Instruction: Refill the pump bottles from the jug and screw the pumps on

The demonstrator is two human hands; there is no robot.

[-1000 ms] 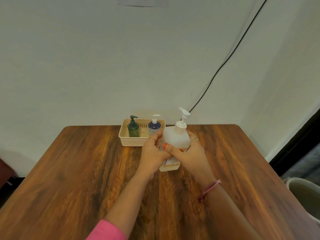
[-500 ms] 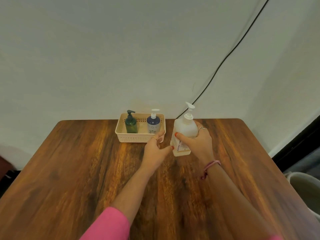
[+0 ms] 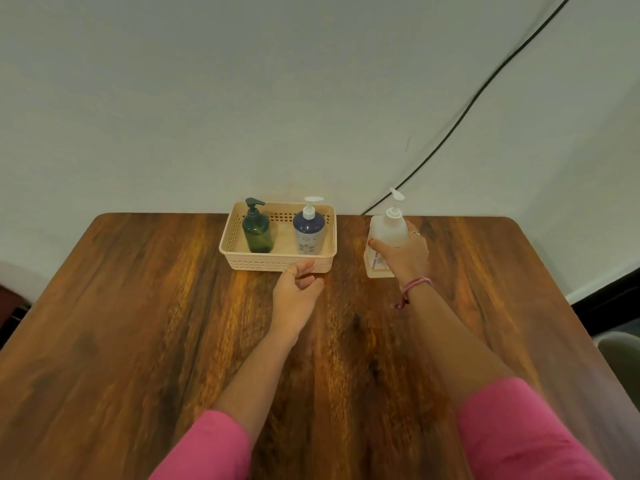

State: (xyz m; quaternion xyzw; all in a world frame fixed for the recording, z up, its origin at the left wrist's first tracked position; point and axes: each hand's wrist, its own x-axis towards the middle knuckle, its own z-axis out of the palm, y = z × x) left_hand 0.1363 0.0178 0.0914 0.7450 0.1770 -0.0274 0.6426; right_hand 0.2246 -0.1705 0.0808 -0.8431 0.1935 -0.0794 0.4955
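Note:
A white pump bottle (image 3: 387, 231) with its pump on stands on the wooden table (image 3: 138, 323), to the right of a cream basket (image 3: 277, 263). My right hand (image 3: 403, 256) is wrapped around its body. Inside the basket stand a dark green pump bottle (image 3: 257, 230) on the left and a blue pump bottle (image 3: 309, 230) on the right, both with pumps on. My left hand (image 3: 296, 289) hovers just in front of the basket, fingers loosely curled, holding nothing. No jug is in view.
The table stands against a pale wall. A black cable (image 3: 485, 84) runs down the wall to the table's back edge. A pale bin (image 3: 623, 355) sits off the table's right side.
My right hand has carried the white bottle away from me to the back right, beside the basket. My left hand has let go of the bottle and stayed near the basket front.

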